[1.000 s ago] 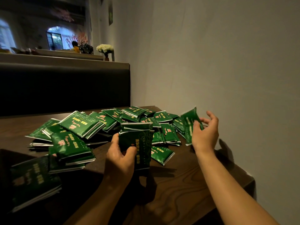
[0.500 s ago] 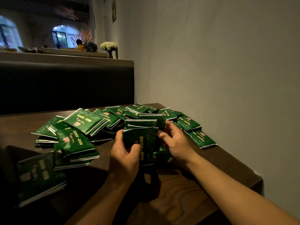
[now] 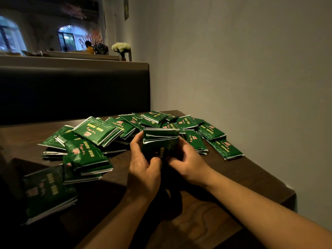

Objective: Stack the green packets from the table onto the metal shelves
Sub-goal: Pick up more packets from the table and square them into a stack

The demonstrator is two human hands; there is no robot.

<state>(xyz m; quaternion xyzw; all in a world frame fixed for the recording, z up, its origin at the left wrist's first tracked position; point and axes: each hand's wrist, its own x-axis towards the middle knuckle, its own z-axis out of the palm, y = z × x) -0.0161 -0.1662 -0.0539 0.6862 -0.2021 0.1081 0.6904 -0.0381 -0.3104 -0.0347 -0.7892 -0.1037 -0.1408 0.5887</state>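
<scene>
Two hands (image 3: 143,169) (image 3: 188,164) around one packet stack (image 3: 159,141)

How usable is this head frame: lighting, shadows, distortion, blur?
Head view: dim, warm light; the hands and the stack they hold read clearly, as do the packets behind. The lower-left table and nearest packet sink into shadow. Wide-angle distortion tilts the wall; the far windows are soft and overexposed.
</scene>
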